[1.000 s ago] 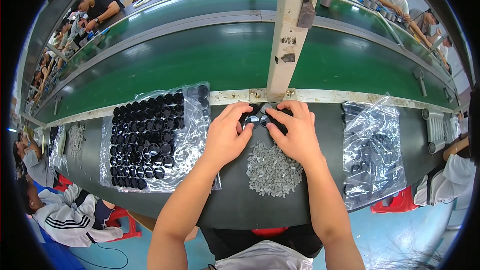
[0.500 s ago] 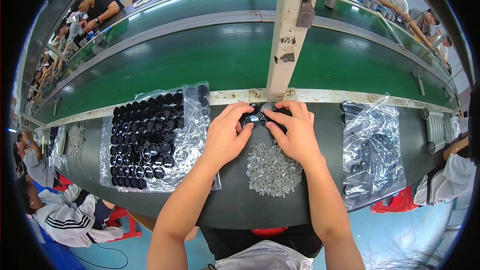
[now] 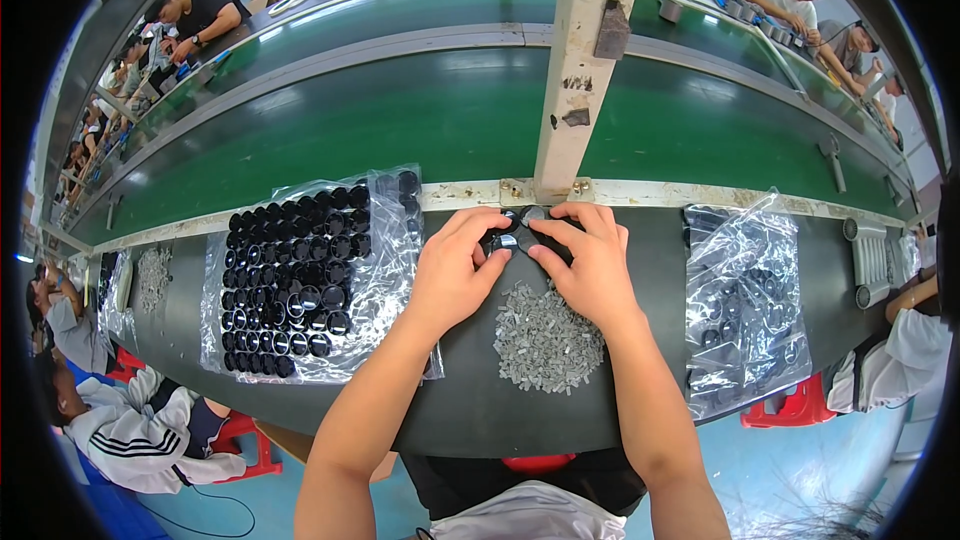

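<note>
Several shiny black round caps [image 3: 507,240] sit bunched together at the far edge of the dark table, below the foot of a white post. My left hand [image 3: 457,262] curls round the left side of this bunch, thumb and fingers pressed on the caps. From the right, my right hand [image 3: 588,262] closes on the same caps, its thumb and forefinger reaching in among them. My fingers partly hide the caps, so their exact number cannot be told. Just nearer than my hands lies a heap of small grey translucent pieces [image 3: 548,342].
Rows of black caps [image 3: 300,270] lie on a clear plastic bag to the left. Another clear bag [image 3: 748,305] with caps lies to the right. Beyond the white post [image 3: 580,90] runs a green conveyor belt [image 3: 400,115]. Other people work on both sides and across the belt.
My right thumb and forefinger have edged slightly left over the caps, which sit a little closer together. My left hand keeps nearly the same place.
</note>
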Demonstrator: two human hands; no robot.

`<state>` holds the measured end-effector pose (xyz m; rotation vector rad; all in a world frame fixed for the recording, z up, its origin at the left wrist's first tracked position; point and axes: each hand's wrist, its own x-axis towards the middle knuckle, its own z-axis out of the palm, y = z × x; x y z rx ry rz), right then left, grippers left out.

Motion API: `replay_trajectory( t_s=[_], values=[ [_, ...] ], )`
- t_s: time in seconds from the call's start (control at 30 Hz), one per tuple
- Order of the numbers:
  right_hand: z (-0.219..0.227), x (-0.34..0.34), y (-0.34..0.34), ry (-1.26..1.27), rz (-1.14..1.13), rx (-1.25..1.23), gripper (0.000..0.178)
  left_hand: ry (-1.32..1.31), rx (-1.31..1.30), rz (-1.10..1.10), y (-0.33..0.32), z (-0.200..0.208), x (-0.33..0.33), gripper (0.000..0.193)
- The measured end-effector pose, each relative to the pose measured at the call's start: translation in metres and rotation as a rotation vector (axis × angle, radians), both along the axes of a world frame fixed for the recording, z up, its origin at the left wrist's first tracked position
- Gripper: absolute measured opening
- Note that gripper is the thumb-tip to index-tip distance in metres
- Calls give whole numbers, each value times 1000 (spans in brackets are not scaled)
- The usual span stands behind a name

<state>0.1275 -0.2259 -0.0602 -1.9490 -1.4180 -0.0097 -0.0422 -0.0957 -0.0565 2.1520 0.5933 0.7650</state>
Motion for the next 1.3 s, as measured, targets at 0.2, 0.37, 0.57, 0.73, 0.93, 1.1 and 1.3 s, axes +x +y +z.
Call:
replay_trajectory(
  t_s=[0.2, 0.37, 0.57, 0.73, 0.93, 1.1, 1.3],
  values=[
    [-2, 0, 1, -11, -3, 18, 32, 12, 1, -14, 0, 2, 0, 38],
    [-5, -1, 2, -20, -13, 36, 31, 18, 18, -21, 0, 2, 0, 39],
    [-4, -2, 1, -9, -9, 30, 33, 22, 36, -18, 0, 1, -1, 42],
    [-3, -1, 0, -5, -5, 28, 35, 52, -13, -52, 2, 5, -2, 51],
    [-3, -1, 1, 5, 1, 30, 35, 46, -43, -65, 4, 4, -3, 52],
    [-4, 0, 0, 7, 5, 30, 33, 43, -59, -77, 5, 2, -3, 52],
    [-3, -1, 0, 13, 11, 20, 33, 31, -69, -76, 6, 1, -3, 52]
  ],
)
